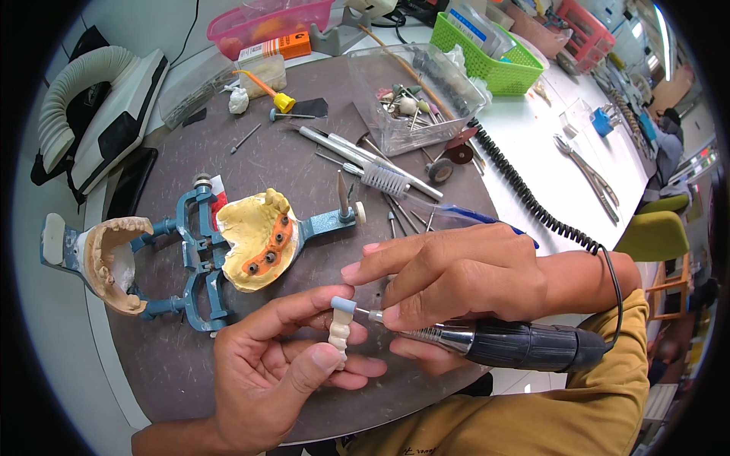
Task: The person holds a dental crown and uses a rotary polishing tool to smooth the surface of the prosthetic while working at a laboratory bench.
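Here, our left hand (pixel 266 368) pinches a cream dental bridge (pixel 339 332); our right hand (pixel 471 270) grips a rotary handpiece (pixel 513 344).

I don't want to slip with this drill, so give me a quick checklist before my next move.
1. White tooth piece gripped: ok, in the fingers of your left hand.
2. Black handpiece gripped: ok, in your right hand.
3. Light blue bit at the work: ok, at the tooth piece's upper end.
4. Left fingers well clear of the bit: not ok, the index fingertip looks right beside it.
5. Black cord clear of the bit: ok, it joins the handpiece's rear end.
6. Bit stopped: cannot tell from a still picture.
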A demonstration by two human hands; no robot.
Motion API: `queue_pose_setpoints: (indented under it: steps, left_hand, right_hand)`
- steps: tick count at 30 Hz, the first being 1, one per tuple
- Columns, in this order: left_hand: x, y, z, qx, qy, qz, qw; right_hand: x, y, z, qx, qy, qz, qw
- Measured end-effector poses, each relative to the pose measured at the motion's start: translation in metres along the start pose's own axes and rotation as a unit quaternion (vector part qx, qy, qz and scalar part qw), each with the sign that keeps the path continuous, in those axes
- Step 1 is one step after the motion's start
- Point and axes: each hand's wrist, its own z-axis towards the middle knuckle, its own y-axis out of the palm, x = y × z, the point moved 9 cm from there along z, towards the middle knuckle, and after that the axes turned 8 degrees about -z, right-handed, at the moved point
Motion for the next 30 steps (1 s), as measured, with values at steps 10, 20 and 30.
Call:
queue_pose_setpoints:
  steps: [10, 20, 30]
  left_hand:
    - [0.0004, 0.0008, 0.0016, -0.001, 0.008, 0.004, 1.0]
    - [-0.0003, 0.0076, 0.0036, -0.009, -0.034, -0.028, 0.999]
    - [-0.0019, 0.003, 0.0039, -0.016, -0.026, -0.023, 0.999]
  right_hand:
    - [-0.001, 0.0, 0.0009, -0.007, -0.001, -0.004, 1.0]
    - [-0.0036, 0.0001, 0.0016, -0.003, -0.02, -0.018, 1.0]
    - [-0.002, -0.0002, 0.0014, 0.003, -0.01, -0.01, 1.0]
